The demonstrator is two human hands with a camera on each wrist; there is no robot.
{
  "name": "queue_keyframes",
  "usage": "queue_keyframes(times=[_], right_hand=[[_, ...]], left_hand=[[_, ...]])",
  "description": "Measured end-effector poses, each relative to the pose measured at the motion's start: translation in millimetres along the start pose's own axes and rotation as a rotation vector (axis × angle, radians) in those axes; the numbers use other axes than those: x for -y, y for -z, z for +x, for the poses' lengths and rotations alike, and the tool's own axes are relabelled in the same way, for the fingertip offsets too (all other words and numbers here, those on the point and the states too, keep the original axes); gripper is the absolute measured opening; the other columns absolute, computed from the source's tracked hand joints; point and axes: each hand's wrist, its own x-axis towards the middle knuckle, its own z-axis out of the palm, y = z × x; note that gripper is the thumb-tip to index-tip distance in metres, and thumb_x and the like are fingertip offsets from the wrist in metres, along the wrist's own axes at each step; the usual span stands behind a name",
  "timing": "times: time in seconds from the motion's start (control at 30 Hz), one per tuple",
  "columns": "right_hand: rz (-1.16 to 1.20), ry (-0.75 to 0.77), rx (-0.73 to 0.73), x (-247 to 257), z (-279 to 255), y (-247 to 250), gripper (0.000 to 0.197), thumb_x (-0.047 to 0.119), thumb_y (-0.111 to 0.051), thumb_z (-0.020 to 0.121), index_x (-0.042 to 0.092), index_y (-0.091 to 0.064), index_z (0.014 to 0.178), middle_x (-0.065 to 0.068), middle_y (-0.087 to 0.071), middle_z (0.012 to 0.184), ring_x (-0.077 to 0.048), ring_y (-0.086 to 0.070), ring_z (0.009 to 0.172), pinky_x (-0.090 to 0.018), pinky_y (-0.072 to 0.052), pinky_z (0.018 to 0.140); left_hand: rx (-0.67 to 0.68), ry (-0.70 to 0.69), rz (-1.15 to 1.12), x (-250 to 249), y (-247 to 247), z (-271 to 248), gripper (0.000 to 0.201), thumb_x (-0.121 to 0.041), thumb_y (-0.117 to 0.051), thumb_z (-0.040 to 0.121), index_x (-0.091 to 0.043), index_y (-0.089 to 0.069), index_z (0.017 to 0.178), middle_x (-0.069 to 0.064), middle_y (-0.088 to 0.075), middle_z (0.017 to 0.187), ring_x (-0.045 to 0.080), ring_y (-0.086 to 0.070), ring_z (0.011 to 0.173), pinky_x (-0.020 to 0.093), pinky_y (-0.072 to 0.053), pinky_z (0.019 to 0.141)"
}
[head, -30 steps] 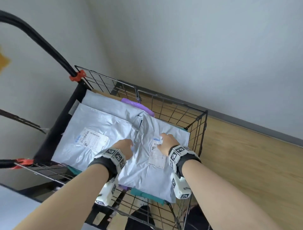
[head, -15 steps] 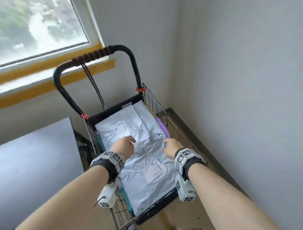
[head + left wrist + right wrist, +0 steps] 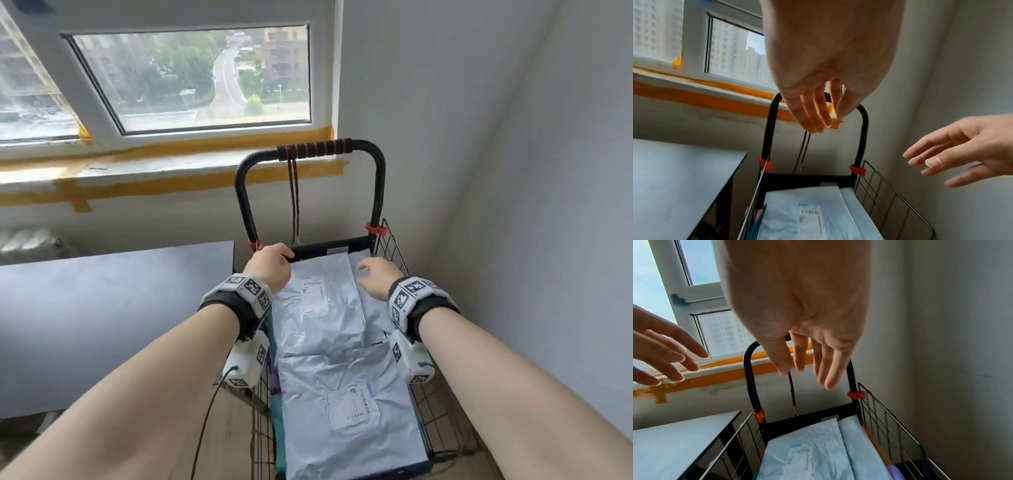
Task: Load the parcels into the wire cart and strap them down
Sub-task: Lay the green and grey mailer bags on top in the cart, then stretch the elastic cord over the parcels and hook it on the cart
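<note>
Grey plastic parcels point(image 3: 318, 308) with white labels fill the black wire cart point(image 3: 394, 246), stacked flat; another parcel point(image 3: 349, 411) lies nearer me. A dark elastic strap point(image 3: 294, 202) hangs from the cart's padded handle point(image 3: 313, 149) down toward the back rail. My left hand point(image 3: 274, 263) hovers over the cart's back left corner, fingers straight and relaxed point(image 3: 813, 112), holding nothing. Over the back right, my right hand point(image 3: 376, 274) is raised above the parcels with fingers spread point(image 3: 809, 361), also empty.
A dark table point(image 3: 113, 308) stands against the cart's left side. A white wall point(image 3: 513, 205) runs close along the right. Behind the cart is a window point(image 3: 191, 75) with yellow tape on the sill.
Both hands have lifted off the parcels and moved forward toward the cart's back rail and handle. My view has swung up from the cart to the window.
</note>
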Motion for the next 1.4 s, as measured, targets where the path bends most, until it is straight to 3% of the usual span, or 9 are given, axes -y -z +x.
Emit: queue_keyframes(times=[0.13,0.33,0.6,0.77,0.8,0.93,1.07,1.23,1.4], right_hand=[[0.036,0.058,-0.038,35,50,20,0.038,0.019,-0.055,0.09,0.016,-0.055,0.128,-0.008,-0.055,0.133,-0.025,-0.053,0.121,-0.03,-0.041,0.1],[0.111,0.068,-0.039,81,140,42,0.038,0.022,-0.056,0.092,0.013,-0.053,0.13,-0.008,-0.056,0.131,-0.024,-0.055,0.117,-0.03,-0.04,0.098],[0.285,0.061,-0.045,110,269,37,0.043,0.026,-0.059,0.092,0.011,-0.049,0.132,-0.007,-0.055,0.129,-0.022,-0.054,0.114,-0.032,-0.044,0.095],[0.43,0.101,0.0,122,312,34,0.036,0.028,-0.061,0.091,0.014,-0.054,0.124,-0.001,-0.059,0.116,-0.019,-0.058,0.106,-0.035,-0.047,0.095],[0.427,0.117,0.014,124,316,33,0.031,0.027,-0.06,0.091,0.014,-0.058,0.118,-0.001,-0.061,0.111,-0.018,-0.06,0.101,-0.033,-0.049,0.091],[0.536,0.186,0.048,125,311,27,0.009,0.014,-0.056,0.094,0.008,-0.063,0.096,-0.003,-0.064,0.084,-0.01,-0.061,0.072,-0.009,-0.048,0.06],[0.592,0.203,0.054,117,288,24,0.016,0.01,-0.055,0.094,0.0,-0.066,0.098,-0.003,-0.064,0.08,-0.011,-0.061,0.069,-0.016,-0.053,0.068],[0.571,0.235,0.105,111,241,31,0.018,0.011,-0.057,0.093,-0.003,-0.068,0.099,-0.009,-0.068,0.087,-0.016,-0.065,0.077,-0.026,-0.055,0.078],[0.517,0.227,0.26,97,184,37,0.022,0.011,-0.06,0.091,-0.009,-0.066,0.1,-0.009,-0.067,0.083,-0.012,-0.063,0.066,-0.02,-0.055,0.069]], left_hand=[[-0.002,-0.011,-0.047,0,25,47,0.03,-0.01,-0.046,0.088,-0.02,-0.062,0.112,0.002,-0.069,0.097,0.021,-0.063,0.094,0.031,-0.05,0.088],[-0.009,0.007,-0.145,11,46,128,0.027,-0.014,-0.05,0.091,-0.021,-0.06,0.114,-0.002,-0.067,0.101,0.017,-0.064,0.089,0.032,-0.052,0.085],[-0.02,0.071,-0.342,40,11,226,0.025,-0.016,-0.051,0.092,-0.019,-0.06,0.115,0.001,-0.066,0.104,0.014,-0.061,0.097,0.028,-0.049,0.087],[0.012,0.127,-0.418,52,-10,255,0.024,-0.014,-0.05,0.092,-0.019,-0.061,0.113,0.004,-0.067,0.102,0.018,-0.063,0.088,0.035,-0.053,0.086],[0.024,0.141,-0.439,54,-14,256,0.023,-0.014,-0.05,0.092,-0.019,-0.061,0.111,0.004,-0.067,0.101,0.019,-0.064,0.087,0.036,-0.054,0.086],[0.029,0.186,-0.547,54,-17,254,0.019,-0.011,-0.051,0.089,-0.021,-0.063,0.102,0.007,-0.069,0.093,0.024,-0.066,0.089,0.041,-0.055,0.086],[0.014,0.207,-0.611,39,-5,242,0.021,-0.01,-0.049,0.091,-0.013,-0.063,0.106,0.012,-0.069,0.094,0.031,-0.067,0.092,0.044,-0.056,0.084],[0.027,0.228,-0.662,15,12,215,0.026,-0.014,-0.046,0.096,-0.006,-0.059,0.117,0.009,-0.067,0.098,0.022,-0.065,0.088,0.035,-0.056,0.082],[0.034,0.348,-0.829,-16,26,175,0.029,-0.02,-0.048,0.098,-0.005,-0.058,0.12,0.009,-0.068,0.102,0.022,-0.067,0.091,0.033,-0.055,0.083]])
